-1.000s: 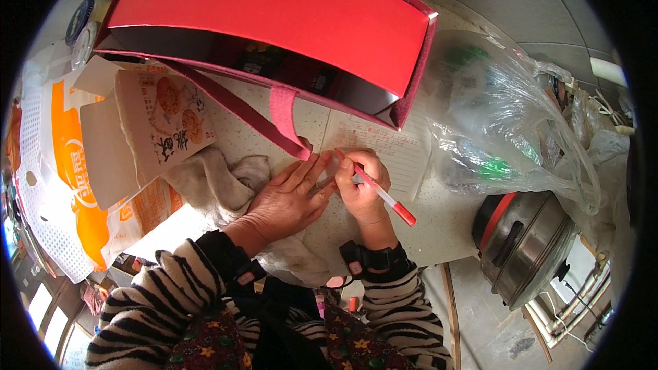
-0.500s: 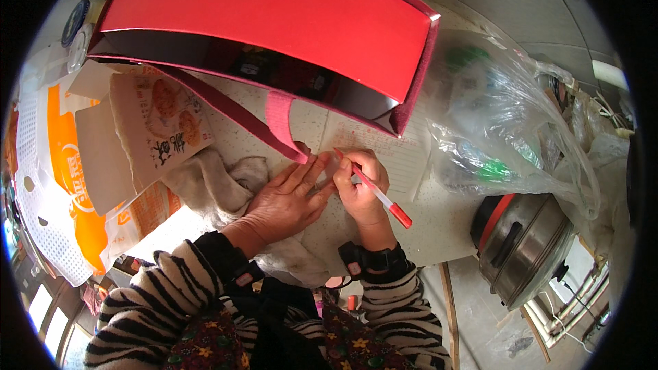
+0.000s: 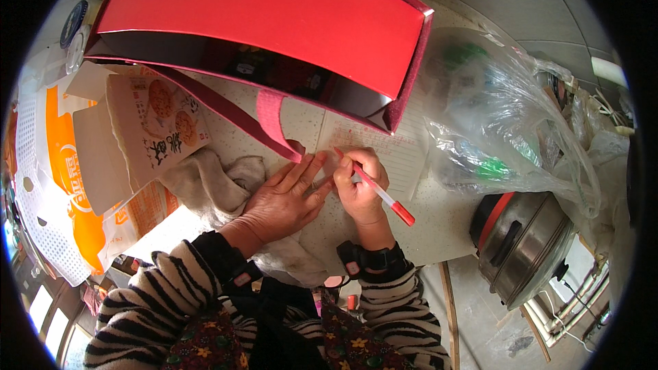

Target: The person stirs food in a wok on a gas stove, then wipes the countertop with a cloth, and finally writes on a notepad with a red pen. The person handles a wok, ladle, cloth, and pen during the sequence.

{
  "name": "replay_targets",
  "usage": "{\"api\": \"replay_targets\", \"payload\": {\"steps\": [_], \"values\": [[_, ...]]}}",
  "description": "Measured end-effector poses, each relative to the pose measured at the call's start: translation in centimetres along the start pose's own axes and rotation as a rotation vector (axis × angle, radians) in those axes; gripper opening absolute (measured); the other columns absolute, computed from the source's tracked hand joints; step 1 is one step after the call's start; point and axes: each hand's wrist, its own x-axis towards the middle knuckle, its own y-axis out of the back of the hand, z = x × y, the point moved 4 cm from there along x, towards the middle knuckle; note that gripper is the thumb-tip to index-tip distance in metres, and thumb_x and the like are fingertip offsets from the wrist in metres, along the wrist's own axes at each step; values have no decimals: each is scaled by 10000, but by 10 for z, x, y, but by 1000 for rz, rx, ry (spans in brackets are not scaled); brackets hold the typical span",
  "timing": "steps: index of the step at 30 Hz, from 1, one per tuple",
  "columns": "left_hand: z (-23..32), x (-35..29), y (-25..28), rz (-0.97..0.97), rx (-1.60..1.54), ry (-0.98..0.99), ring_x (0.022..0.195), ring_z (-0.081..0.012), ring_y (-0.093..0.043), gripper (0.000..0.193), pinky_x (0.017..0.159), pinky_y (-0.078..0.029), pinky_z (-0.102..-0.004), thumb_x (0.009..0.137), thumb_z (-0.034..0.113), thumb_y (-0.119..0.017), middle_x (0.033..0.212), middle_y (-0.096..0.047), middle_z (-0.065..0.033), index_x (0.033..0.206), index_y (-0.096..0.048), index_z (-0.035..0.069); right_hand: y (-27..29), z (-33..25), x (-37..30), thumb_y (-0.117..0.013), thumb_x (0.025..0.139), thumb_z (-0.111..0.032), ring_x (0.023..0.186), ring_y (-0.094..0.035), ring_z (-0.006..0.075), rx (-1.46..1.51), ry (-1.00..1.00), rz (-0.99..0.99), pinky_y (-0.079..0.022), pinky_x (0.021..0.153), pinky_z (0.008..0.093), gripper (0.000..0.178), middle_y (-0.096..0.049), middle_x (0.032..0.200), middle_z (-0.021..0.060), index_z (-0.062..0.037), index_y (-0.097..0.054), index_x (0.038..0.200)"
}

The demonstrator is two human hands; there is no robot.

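The fingers [image 3: 351, 173] of my right hand [image 3: 359, 188] are clamped on a pen [image 3: 381, 195], its red end sticking out toward the lower right and its tip down on the paper [image 3: 397, 154]. The paper is a lined sheet with red writing, lying flat on the worktop [image 3: 439, 223] just below the red box [image 3: 274, 24]. My left hand [image 3: 284, 199] lies flat beside the right one, fingers [image 3: 305, 171] spread a little and together holding nothing, palm pressing on the paper's left part. The two hands touch at the thumbs, as far as I can tell.

Under my left wrist there is a crumpled pale cloth [image 3: 205, 185]. A red strap [image 3: 274, 120] runs from the box down to just above my left fingertips. The box stands open, its dark inside facing me.

To the left lies a pale carton [image 3: 154, 127] with printed pictures of biscuits, resting partly on an orange and white bag [image 3: 58, 164]. To the right a clear plastic bag [image 3: 493, 123] sits crumpled on the worktop, with green things inside that I cannot make out. Lower right, off the worktop's edge, stands a steel pot [image 3: 524, 247] with a dark handle on its lid. I wear a black band [image 3: 373, 258] on my right wrist and striped sleeves [image 3: 157, 294].
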Motion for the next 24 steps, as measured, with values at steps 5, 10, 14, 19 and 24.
{"api": "replay_targets", "payload": {"steps": [5, 10, 14, 19, 24], "values": [[-1, 0, -1, -3, -49, -1, 1349, -349, -390, 442, 1084, -361, -439, 843, 274, -653, 1501, -334, -227, 1254, -574, 129, -1, 1, 0, -607, 845, -34, 641, -595, 246, -4, 14, 39, -490, 589, 342, 132, -616, 784, 116, -27, -529, 951], [-1, 0, -1, 9, -55, -1, 1347, -349, -393, 441, 1081, -365, -439, 842, 268, -655, 1502, -333, -225, 1253, -575, 129, -1, 2, 0, -609, 842, -33, 635, -591, 243, -7, 21, 39, -486, 580, 340, 138, -608, 778, 113, -23, -526, 953], [-1, -1, -2, 17, -44, 0, 1352, -347, -389, 444, 1081, -365, -438, 842, 267, -657, 1504, -332, -221, 1256, -574, 128, 0, 1, 0, -612, 841, -32, 631, -586, 238, 5, 3, 21, -486, 587, 337, 137, -604, 773, 111, -23, -529, 950], [-1, -1, -3, 15, -43, 2, 1360, -345, -381, 449, 1082, -361, -436, 840, 269, -658, 1506, -331, -221, 1258, -572, 126, 0, 1, 1, -617, 847, -33, 610, -585, 233, 14, 4, 22, -482, 561, 333, 136, -610, 783, 116, -26, -527, 949], [-1, -1, -3, 21, -37, -6, 1365, -346, -376, 454, 1084, -359, -437, 837, 268, -658, 1503, -331, -228, 1259, -569, 124, 0, -1, 4, -616, 855, -22, 555, -574, 222, 16, 92, 75, -467, 491, 324, 138, -616, 798, 129, -31, -514, 948]]}}
